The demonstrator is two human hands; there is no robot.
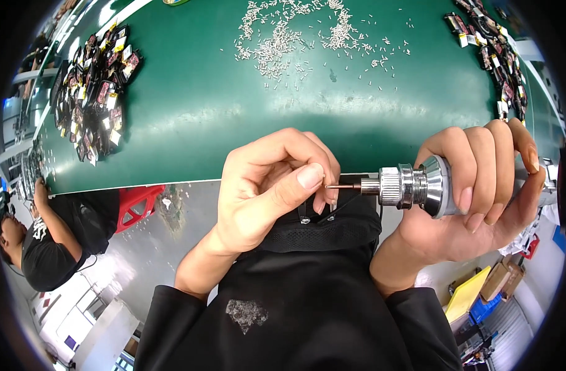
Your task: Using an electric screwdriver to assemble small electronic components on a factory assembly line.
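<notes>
1. Screwdriver (413, 185), a powered one with a chrome knurled nose and a thin bit pointing left, lay level just off the near edge of the green table (190, 111), held over the person's black garment (295, 297)
2. Right hand (481, 191) was wrapped around the chrome body, its fingers curled over the top and front and the thumb at the far right side
3. Left hand (274, 182) was closed to a narrow pinch, thumb pressed against the bent fingertips right at the tip of the bit; whatever small part sat in that pinch was too small to make out
4. Small silver screws (295, 34) lay scattered in a loose heap on the far middle of the table, well apart from both hands
5. A pile of dark small parts with yellow and red tags (97, 86) covered the left end of the table, and a similar row (493, 55) ran along the far right edge
6. Another person in a black shirt (48, 241) stood at the left below the table edge, beside a red plastic stool (137, 204)
7. Yellow and brown boxes (481, 287) sat on the floor at the lower right
</notes>
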